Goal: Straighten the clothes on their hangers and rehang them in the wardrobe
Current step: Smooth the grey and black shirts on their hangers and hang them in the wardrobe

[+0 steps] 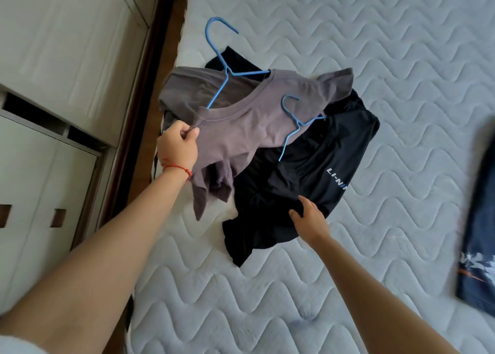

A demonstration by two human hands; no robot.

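Pinching the neckline edge of the grey-mauve cotton T-shirt (241, 128) between thumb and curled fingers: left hand (178, 146), red string bracelet (178, 169) on its wrist. Right hand (310, 217) lying on the lower part of the black sports T-shirt with white lettering (316, 171), fingers fairly straight, thumb spread; clenching of fabric not clear. Grey shirt crumpled and partly lifted, lying over the black one, both on the white quilted mattress (375, 45). Blue wire hanger (218, 58) threaded through the grey shirt's neck, hook pointing away up the bed. Second blue wire hanger (293, 128) resting across the grey shirt's front and onto the black shirt. Another dark garment (230, 58) showing just behind the grey one. White wardrobe doors (53, 58) to the left, beyond the dark wooden bed frame (150, 85). Blue patterned garment (479, 219) at the right edge, well apart from the pile.
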